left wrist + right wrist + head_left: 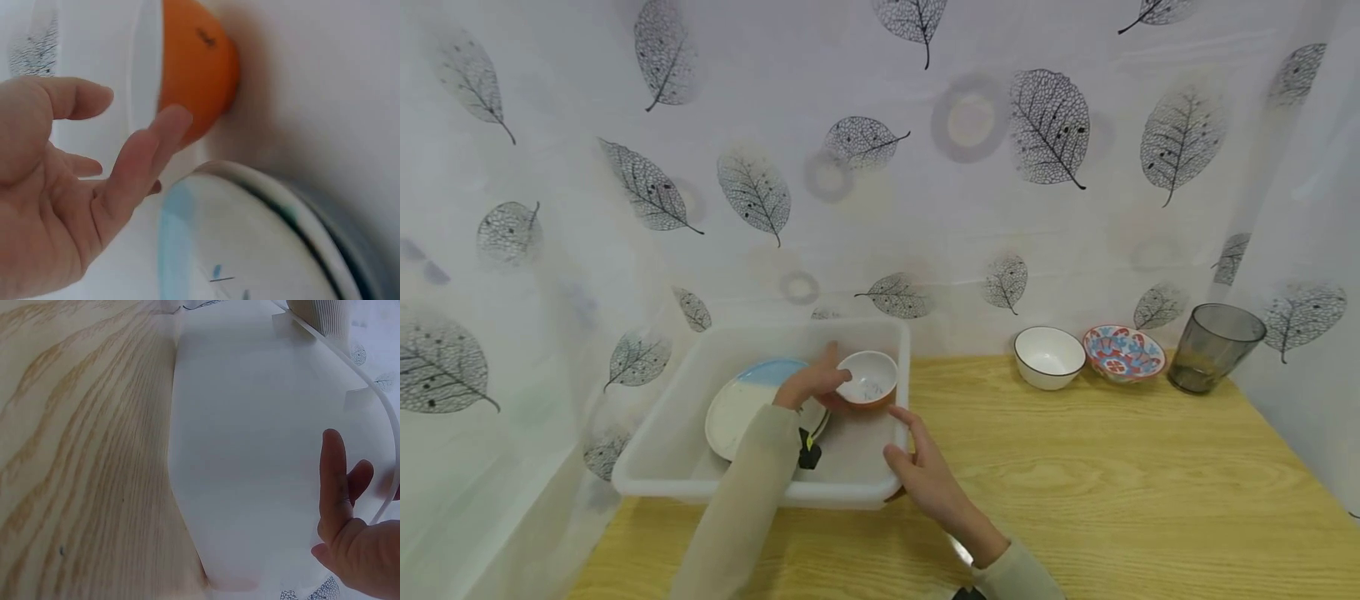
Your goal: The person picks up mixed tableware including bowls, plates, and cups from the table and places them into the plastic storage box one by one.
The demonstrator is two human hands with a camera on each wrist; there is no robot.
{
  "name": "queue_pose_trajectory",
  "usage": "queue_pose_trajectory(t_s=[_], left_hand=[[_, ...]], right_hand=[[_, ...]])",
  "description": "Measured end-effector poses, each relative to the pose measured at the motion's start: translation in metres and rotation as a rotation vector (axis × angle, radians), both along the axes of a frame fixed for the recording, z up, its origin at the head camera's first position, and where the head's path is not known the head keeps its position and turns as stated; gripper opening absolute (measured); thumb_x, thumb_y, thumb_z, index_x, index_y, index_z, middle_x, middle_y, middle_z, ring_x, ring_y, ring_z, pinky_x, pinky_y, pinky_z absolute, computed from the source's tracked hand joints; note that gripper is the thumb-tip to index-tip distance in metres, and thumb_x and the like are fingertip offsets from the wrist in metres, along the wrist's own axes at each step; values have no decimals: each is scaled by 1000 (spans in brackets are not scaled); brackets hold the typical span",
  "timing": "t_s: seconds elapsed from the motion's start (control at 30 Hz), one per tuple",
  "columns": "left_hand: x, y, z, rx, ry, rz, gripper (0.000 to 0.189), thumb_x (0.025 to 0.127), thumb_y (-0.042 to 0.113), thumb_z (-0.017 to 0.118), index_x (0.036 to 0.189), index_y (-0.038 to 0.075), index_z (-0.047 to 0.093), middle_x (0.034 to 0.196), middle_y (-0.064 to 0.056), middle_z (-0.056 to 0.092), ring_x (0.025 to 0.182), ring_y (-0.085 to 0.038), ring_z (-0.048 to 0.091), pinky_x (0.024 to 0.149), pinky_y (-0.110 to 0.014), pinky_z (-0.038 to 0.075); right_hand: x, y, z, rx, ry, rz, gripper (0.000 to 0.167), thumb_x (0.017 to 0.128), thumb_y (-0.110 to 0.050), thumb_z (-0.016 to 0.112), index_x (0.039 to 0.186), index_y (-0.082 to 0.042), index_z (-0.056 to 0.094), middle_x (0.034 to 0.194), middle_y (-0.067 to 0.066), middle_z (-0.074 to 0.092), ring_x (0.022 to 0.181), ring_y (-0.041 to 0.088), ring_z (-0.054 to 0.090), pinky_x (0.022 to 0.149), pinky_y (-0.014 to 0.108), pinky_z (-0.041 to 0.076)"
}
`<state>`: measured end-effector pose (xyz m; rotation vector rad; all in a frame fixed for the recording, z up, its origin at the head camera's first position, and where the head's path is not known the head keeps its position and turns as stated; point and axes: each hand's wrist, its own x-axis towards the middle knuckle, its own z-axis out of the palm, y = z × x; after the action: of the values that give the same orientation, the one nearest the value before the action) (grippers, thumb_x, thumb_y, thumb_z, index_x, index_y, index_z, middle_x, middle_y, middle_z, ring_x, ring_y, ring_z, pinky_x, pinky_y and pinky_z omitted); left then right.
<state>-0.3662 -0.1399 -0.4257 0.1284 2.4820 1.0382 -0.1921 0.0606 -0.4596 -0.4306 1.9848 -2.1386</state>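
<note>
- Holds left hand (811,385) beside orange bowl (874,380), with fingers apart.
- Rests right hand (931,482) at white tub (838,493), with fingers apart.
- Shows plates (734,415) near bowl.

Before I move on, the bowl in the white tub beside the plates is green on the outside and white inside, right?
Wrong on the outside colour: the left wrist view shows that bowl is orange there. It is white inside and sits in the white tub, beside the plates.
</note>
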Motion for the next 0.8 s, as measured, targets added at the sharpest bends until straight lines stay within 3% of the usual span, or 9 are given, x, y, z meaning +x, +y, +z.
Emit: queue_pose_trajectory(t_s=[0.07,0.13,0.2,0.3,0.47,0.6,0.8], left_hand=[[0,-1,4,-42,38,18,80,99,16,48,158,6,-4,145,-32,41,66,-26,68,59,-36,58],[-1,-3,5,-80,71,32,78,98,16,48,159,6,-1,126,-33,57,63,-26,68,56,-34,56],[-1,-5,7,-102,107,57,76,98,15,47,159,6,3,114,-32,62,62,-25,68,54,-32,54],[-1,-8,9,-161,181,101,69,97,16,46,157,5,14,118,-29,61,63,-23,66,55,-30,52],[2,-13,18,-221,339,187,61,95,17,44,152,1,28,121,-24,60,68,-23,64,68,-38,52],[5,-15,24,-101,438,238,56,96,16,42,150,4,33,132,-21,55,73,-23,66,71,-40,53],[12,-12,34,170,562,291,47,98,11,43,144,4,42,132,-20,56,69,-20,68,54,-28,52]], right_hand=[[0,1,0,3,1,-2,54,104,-9,44,154,-10,22,91,19,64,70,20,67,62,52,58],[0,1,-1,5,3,-6,54,104,-9,44,154,-11,23,87,18,64,69,20,67,62,53,57],[0,1,-1,5,6,-8,54,104,-9,45,154,-10,23,86,17,64,69,20,67,61,53,57],[0,1,-1,1,7,-8,54,104,-10,46,153,-10,24,87,17,64,70,21,67,60,52,57],[1,1,-1,-6,5,-3,54,104,-9,46,153,-10,24,87,17,64,70,21,67,61,54,57],[1,0,-1,-8,8,-5,53,104,-8,45,153,-10,24,87,17,64,69,21,67,62,57,56],[1,1,-1,-3,13,-11,53,104,-9,45,153,-10,24,91,19,65,71,21,67,62,58,56]])
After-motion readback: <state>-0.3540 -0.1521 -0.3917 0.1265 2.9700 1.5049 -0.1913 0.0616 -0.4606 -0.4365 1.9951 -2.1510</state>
